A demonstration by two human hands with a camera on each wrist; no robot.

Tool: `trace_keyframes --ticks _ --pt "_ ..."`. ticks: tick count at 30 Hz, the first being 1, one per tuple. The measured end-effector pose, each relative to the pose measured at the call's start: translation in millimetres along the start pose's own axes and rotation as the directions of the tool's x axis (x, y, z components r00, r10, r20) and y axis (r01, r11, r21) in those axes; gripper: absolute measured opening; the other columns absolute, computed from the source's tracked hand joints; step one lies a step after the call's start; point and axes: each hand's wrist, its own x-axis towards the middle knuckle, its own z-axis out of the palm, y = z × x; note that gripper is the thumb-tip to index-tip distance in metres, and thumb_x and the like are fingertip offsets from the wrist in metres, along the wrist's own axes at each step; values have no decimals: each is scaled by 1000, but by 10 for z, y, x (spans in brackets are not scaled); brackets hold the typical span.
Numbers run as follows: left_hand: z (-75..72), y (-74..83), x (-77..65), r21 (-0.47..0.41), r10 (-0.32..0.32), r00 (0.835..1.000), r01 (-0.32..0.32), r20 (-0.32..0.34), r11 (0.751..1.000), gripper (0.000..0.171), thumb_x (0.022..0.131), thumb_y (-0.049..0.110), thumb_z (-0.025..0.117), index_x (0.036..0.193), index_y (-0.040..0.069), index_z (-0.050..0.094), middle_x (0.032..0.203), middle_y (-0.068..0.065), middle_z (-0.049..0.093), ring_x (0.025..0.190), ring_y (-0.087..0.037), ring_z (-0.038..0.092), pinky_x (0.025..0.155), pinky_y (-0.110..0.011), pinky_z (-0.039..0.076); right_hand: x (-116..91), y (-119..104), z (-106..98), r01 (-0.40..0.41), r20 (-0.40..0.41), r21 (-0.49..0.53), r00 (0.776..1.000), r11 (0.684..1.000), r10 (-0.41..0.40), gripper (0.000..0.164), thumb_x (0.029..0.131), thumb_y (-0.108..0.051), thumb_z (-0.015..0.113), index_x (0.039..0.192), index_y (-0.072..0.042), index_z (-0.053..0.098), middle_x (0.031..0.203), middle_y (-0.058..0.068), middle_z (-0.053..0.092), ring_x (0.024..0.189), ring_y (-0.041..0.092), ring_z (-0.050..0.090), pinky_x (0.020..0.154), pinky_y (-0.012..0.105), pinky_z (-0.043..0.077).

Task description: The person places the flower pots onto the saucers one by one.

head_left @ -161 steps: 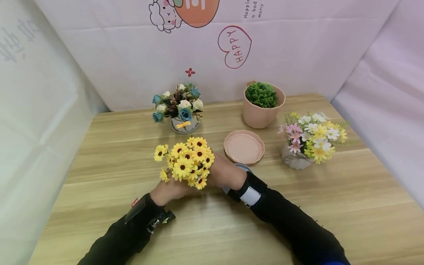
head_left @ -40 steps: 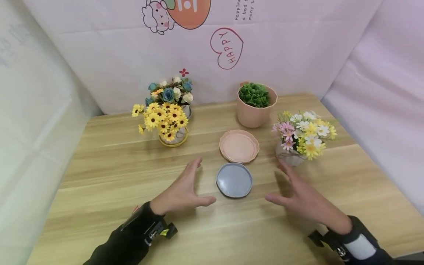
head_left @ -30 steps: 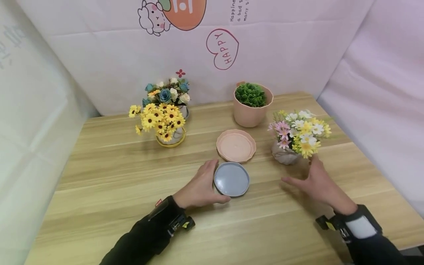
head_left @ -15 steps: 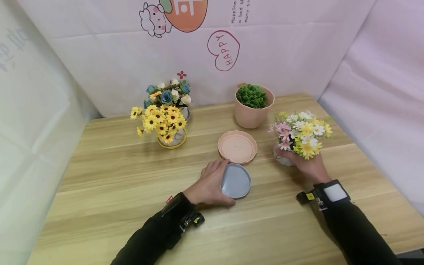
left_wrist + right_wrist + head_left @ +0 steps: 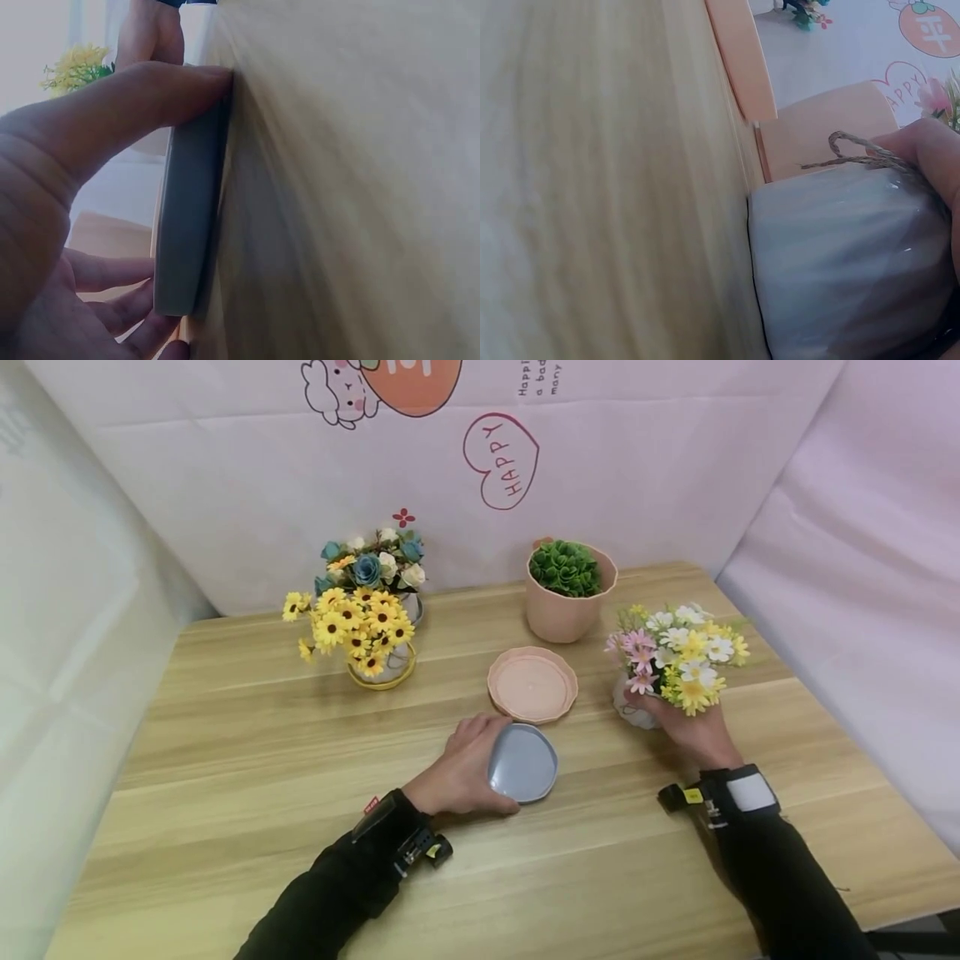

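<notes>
Farthest left, the yellow flowers (image 5: 356, 625) stand in their pot on a yellow saucer (image 5: 382, 684), let go of since the early head view, where both hands were around them; the blue and white roses (image 5: 367, 570) sit just behind. Next comes the person's left grip (image 5: 461, 766), spread over the left side of the blue-grey saucer (image 5: 522, 764), thumb at the near edge and fingers at the far one. A moment ago that grip was wide and apart from it; now it holds the saucer, which looks to be down on the surface (image 5: 262, 760), though a slight lift cannot be ruled out.

Just beyond lies the pink saucer (image 5: 532, 685), with the pink pot (image 5: 562, 617) and its green plant (image 5: 565, 568) behind it, neither being handled. Farthest right, the person's right grip (image 5: 697, 735) has come in and narrowed around the grey pot (image 5: 840, 255), under its mixed pink, white and yellow flowers (image 5: 686, 660); twine (image 5: 877, 154) circles the pot. Pot and blue-grey saucer are still well apart, so I judge the work is at a matched hold, one piece per hand, not yet a joining.
</notes>
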Motion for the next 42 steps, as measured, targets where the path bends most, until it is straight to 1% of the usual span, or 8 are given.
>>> trace_keyframes --ticks 4,7,13,19,23,29,36,42 --pt "-43 -38 -36 -12 -2 1000 2 -6 1000 112 63 30 101 155 6 44 147 -14 51 134 -35 44 116 -53 41 -8 -2 8 -1 7 1 1000 1000 1 99 84 -28 91 163 -21 33 160 6 46 152 28 39 128 57 30" --pt "-85 -58 -77 -21 -11 1000 11 -8 1000 112 63 29 101 156 6 44 146 -14 51 134 -34 43 114 -53 45 -3 -6 6 -5 16 3 1000 1000 5 98 84 -29 91 163 -19 33 160 6 47 152 28 39 128 57 31" --pt "-167 -113 -165 -32 -37 999 37 -6 999 114 63 29 102 157 6 43 150 -11 49 138 -32 41 113 -53 48 -27 -64 -31 -46 26 30 999 999 45 97 86 -26 90 164 -19 33 162 7 46 153 29 39 129 57 30" --pt "-245 -172 -254 -18 -64 998 64 -18 998 114 62 29 102 156 3 43 152 -13 48 137 -33 42 112 -53 49 -37 -132 -56 -69 33 39 997 997 67 96 85 -25 90 163 -18 34 160 8 46 152 29 38 129 58 28" --pt "-300 -219 -332 -13 -89 996 89 -12 996 115 62 29 103 157 4 43 152 -12 49 137 -31 43 111 -51 50 -29 -119 -53 -65 50 11 997 998 65 97 86 -28 90 163 -16 32 162 11 43 154 34 35 129 62 26" --pt "-391 -294 -451 -14 -95 995 95 -23 995 112 63 29 102 156 5 45 150 -12 50 138 -32 43 111 -54 51 -7 -65 -60 -47 55 -21 997 999 48 96 86 -30 89 163 -17 33 163 9 43 155 33 34 129 63 26" --pt "-496 -402 -583 -5 -105 993 105 -53 994 111 63 29 101 155 3 45 150 -14 51 139 -35 44 111 -59 51 -47 -72 -57 -91 94 3 991 996 90 100 88 -34 88 166 -18 28 167 13 39 157 37 32 129 65 24" --pt "-524 -452 -604 -7 -110 993 110 -43 994 112 64 32 101 156 4 43 150 -14 50 137 -34 45 110 -59 51 -91 -151 -66 -88 127 -18 988 996 90 95 90 -35 86 164 -14 31 165 14 41 156 38 33 127 66 26"
